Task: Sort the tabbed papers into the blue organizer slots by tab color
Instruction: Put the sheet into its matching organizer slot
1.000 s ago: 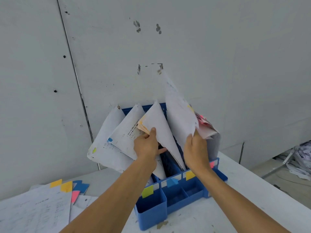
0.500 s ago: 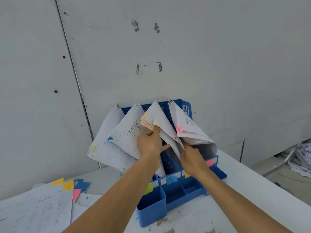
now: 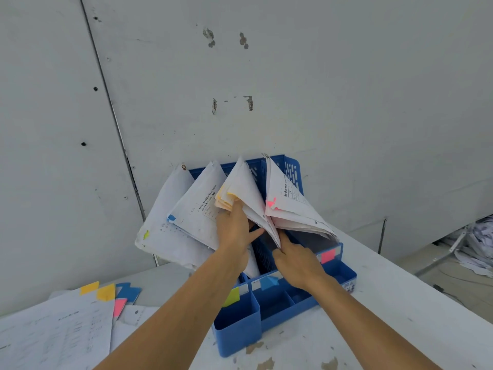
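The blue organizer (image 3: pixel 269 303) stands at the wall with colour labels on its front: green, blue and pink (image 3: pixel 328 255). Fans of paper stand in its slots: a green-tabbed sheaf (image 3: pixel 160 236), a blue-tabbed sheaf (image 3: pixel 198 209), a yellow-tabbed sheaf (image 3: pixel 244 188) and a pink-tabbed sheaf (image 3: pixel 290 206). My left hand (image 3: pixel 234 228) grips the yellow-tabbed sheaf and holds it to the left. My right hand (image 3: pixel 296 259) is low in the gap between the yellow and pink sheaves, fingers closed at the lower edge of the sheets; what they pinch is hidden.
A loose pile of tabbed papers (image 3: pixel 61 324) with yellow, blue and pink tabs lies on the white table at the left. The grey wall is right behind the organizer. Crumpled papers (image 3: pixel 477 247) lie on the floor at far right.
The tall sheet my right hand held up has gone down into the slot on the right. My right hand has dropped low between the sheaves. My left hand has stayed on the yellow-tabbed sheaf.
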